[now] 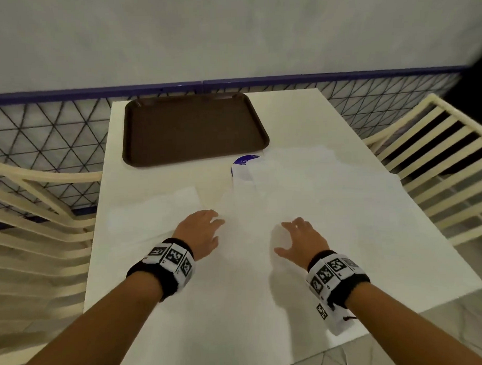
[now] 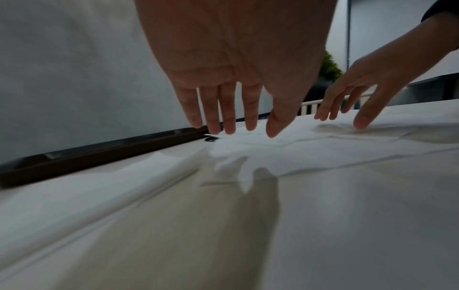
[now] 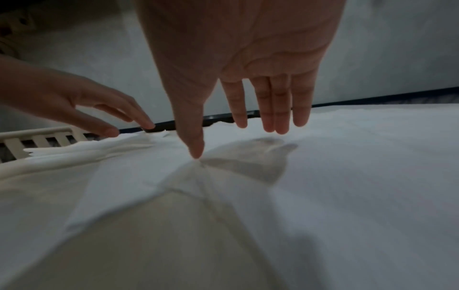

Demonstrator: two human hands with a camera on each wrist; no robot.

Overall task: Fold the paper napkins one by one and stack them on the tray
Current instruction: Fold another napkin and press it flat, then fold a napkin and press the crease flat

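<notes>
Head view shows a white table (image 1: 300,120) against a grey wall, two slatted chairs (image 1: 438,159) flanking it, one empty brown tray (image 1: 194,129) upper centre, overlapping unfolded napkins (image 1: 317,196) mid-frame, left hand (image 1: 200,230) and right hand (image 1: 302,237) spread flat above them.

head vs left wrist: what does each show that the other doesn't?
Head only: the whole brown tray seen from above with nothing on it, both marker wristbands, and a blue round sticker partly under napkins. Left wrist only: the palm side, with left hand fingers straight, and a green plant behind. Both: the right hand spread over the white napkins.
</notes>
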